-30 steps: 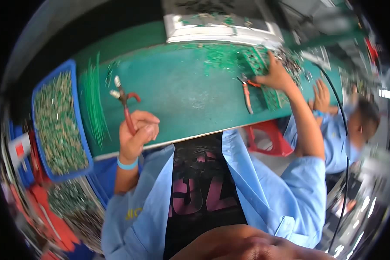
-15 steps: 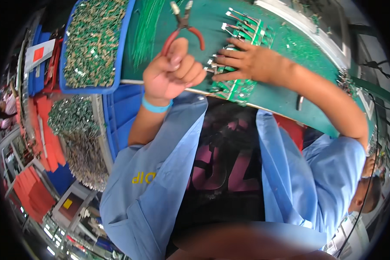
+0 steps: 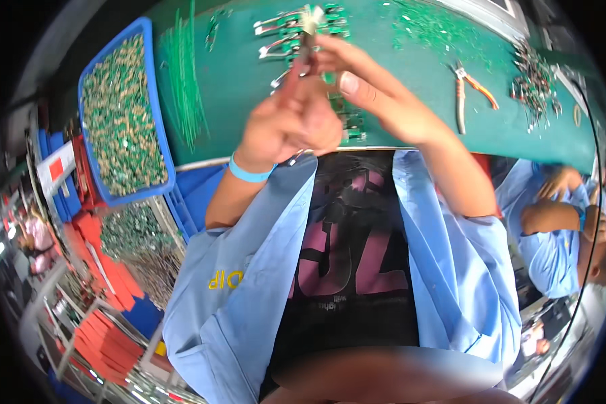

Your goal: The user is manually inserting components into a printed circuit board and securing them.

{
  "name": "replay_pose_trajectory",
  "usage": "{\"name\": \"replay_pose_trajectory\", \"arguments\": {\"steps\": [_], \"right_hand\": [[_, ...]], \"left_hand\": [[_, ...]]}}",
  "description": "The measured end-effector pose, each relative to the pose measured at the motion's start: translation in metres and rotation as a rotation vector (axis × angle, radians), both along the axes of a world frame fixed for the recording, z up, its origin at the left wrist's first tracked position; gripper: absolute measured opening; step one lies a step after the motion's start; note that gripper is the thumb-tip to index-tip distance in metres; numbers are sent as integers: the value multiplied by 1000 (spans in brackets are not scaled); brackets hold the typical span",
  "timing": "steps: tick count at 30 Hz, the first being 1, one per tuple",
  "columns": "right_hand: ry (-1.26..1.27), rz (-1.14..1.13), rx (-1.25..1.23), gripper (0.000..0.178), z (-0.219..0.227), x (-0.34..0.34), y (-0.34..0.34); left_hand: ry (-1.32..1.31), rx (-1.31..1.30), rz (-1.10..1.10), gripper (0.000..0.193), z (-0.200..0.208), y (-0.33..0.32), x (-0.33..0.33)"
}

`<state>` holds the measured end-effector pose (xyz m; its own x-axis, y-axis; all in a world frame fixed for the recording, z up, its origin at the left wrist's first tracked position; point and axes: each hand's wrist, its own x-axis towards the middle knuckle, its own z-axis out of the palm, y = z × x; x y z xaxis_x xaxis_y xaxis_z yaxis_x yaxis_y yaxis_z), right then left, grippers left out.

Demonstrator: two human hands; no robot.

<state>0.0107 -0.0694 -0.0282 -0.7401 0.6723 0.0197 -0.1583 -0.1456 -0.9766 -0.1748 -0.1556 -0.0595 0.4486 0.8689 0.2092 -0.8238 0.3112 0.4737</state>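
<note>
Red-handled pliers (image 3: 295, 79) point upward in my left hand (image 3: 293, 128), which wears a blue wristband and is closed round the handles. Motion smears the pliers and fingers. My right hand (image 3: 390, 101) is close beside them, its thumb apart from the other fingers. The fingertips reach up to the pliers; whether they touch cannot be made out. Behind both hands, a row of green circuit boards (image 3: 333, 27) with white connectors and short wires lies on the green mat (image 3: 411, 74), partly hidden by my hands.
At left stands a blue tray (image 3: 170, 176) full of small boards, beside a bundle of green strips (image 3: 182, 81). Orange-handled pliers (image 3: 461, 101) and a heap of wired parts (image 3: 535, 87) lie at right. A co-worker's arm (image 3: 552, 215) shows at far right.
The pliers have swung right and their handles have come together. My right hand has lifted off the boards and moved beside my left. The view has shifted, bringing orange-handled pliers into sight.
</note>
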Motion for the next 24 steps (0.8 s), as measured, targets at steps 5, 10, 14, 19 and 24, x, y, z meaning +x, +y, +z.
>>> {"name": "replay_pose_trajectory", "arguments": {"steps": [5, 10, 14, 19, 24], "right_hand": [[-40, 204, -175, 47, -33, 14, 0], [375, 60, -758, 41, -68, 42, 22], [347, -260, -981, 36, -24, 56, 24], [-204, -86, -642, 38, -57, 89, 24], [-577, -90, -46, 36, -56, 93, 48]], "left_hand": [[1546, 187, -121, 17, 37, 1, 31], [1371, 431, -263, 23, 50, 18, 21], [1454, 535, 88, 43, 34, 24, -8], [2123, 621, 875, 57, -35, 62, -26], [2047, 672, 890, 65, -69, 111, -24]]}}
